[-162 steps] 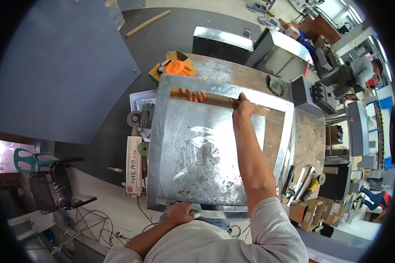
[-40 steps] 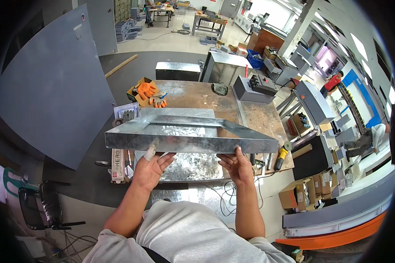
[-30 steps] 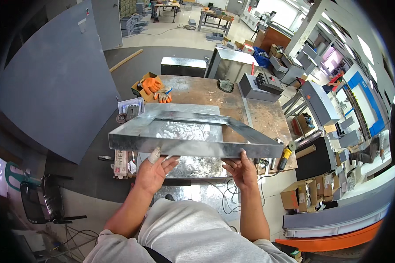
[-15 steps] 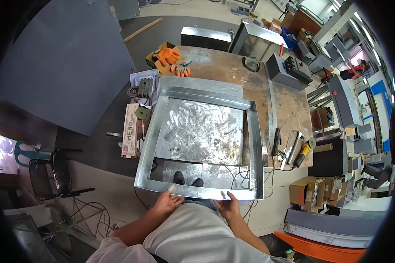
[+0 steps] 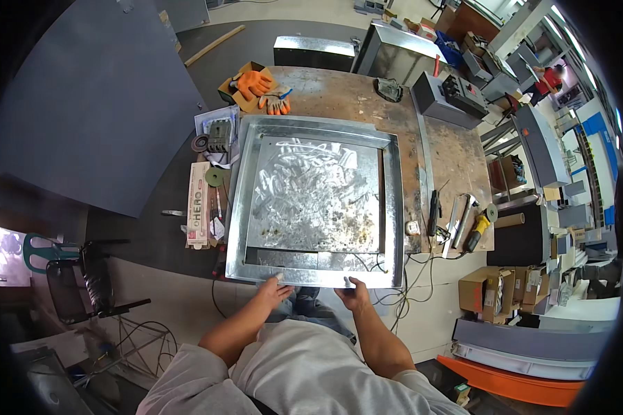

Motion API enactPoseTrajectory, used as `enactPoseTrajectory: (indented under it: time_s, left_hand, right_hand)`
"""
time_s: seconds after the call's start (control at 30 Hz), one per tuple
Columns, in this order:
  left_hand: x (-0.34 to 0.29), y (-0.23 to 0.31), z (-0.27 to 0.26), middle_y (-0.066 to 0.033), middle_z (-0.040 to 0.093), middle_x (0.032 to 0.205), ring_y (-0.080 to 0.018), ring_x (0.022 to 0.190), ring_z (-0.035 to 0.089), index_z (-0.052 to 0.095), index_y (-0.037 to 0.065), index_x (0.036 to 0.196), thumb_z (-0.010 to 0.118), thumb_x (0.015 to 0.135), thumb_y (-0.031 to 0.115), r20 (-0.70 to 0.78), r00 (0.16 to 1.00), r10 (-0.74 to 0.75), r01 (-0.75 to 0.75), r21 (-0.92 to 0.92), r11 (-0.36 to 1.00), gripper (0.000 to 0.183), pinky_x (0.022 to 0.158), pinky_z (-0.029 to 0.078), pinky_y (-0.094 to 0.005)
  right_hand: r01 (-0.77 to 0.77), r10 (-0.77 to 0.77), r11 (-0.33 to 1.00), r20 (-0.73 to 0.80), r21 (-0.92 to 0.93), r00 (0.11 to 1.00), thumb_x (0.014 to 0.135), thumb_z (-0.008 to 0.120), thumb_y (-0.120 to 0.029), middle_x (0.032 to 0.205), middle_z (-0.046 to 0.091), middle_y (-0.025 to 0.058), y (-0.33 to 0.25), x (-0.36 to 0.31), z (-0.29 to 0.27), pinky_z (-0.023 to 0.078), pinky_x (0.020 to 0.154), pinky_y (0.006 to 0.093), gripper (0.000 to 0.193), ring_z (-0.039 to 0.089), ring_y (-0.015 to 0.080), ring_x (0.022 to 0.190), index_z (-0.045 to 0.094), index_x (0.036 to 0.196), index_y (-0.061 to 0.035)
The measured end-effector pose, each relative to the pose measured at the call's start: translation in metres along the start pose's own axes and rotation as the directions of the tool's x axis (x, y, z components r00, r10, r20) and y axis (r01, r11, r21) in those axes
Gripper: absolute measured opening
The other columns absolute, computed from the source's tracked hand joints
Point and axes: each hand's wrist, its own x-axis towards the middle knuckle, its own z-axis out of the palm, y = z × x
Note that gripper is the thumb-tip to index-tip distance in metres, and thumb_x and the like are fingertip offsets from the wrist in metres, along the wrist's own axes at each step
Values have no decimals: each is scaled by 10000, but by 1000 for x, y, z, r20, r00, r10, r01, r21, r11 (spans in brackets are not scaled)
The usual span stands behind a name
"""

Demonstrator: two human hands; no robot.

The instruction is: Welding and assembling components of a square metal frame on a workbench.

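A square frame of shiny sheet metal [image 5: 304, 275] lies over a scuffed metal sheet [image 5: 311, 200] on the workbench. Its near side juts out slightly beyond the sheet's front edge. My left hand [image 5: 275, 290] grips that near side left of its middle, thumb on top and fingers below. Farther right, my right hand [image 5: 355, 293] holds the same side, with its thumb up against the metal and its other fingers partly hidden underneath.
Right of the frame on the workbench [image 5: 457, 159] lie a yellow angle grinder [image 5: 479, 228] and hand tools. Orange gloves [image 5: 253, 84] sit at the far left by a carton. Along the left edge is a long white box [image 5: 198, 207]. Cables [image 5: 405, 297] hang below the bench.
The metal frame has moved away from me and now sits squarer over the sheet. Both hands went forward with it, still holding its near side.
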Motion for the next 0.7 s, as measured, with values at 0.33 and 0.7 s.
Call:
enactPoseTrajectory:
  time_s: [0.33, 0.7]
  left_hand:
    - [32, 47, 1, -176, 610, 1240, -358, 1079, 647, 494, 71, 1289, 486, 997, 275, 38, 999, 4, -8, 106, 994, 356, 937, 505, -510]
    - [50, 70, -2, -181, 563, 1327, -371, 1137, 611, 441, 82, 1351, 514, 992, 379, 120, 989, -82, 57, 202, 978, 472, 953, 491, -513]
  right_hand:
    - [9, 0, 994, -92, 105, 996, 951, 502, -164, 1245, 546, 197, 1, 48, 36, 468, 992, 545, 281, 554, 366, 1138, 506, 1179, -1]
    - [108, -119, 990, -123, -94, 985, 940, 563, -234, 1248, 511, 218, -20, 36, 55, 508, 948, 529, 430, 536, 348, 1153, 471, 1264, 33]
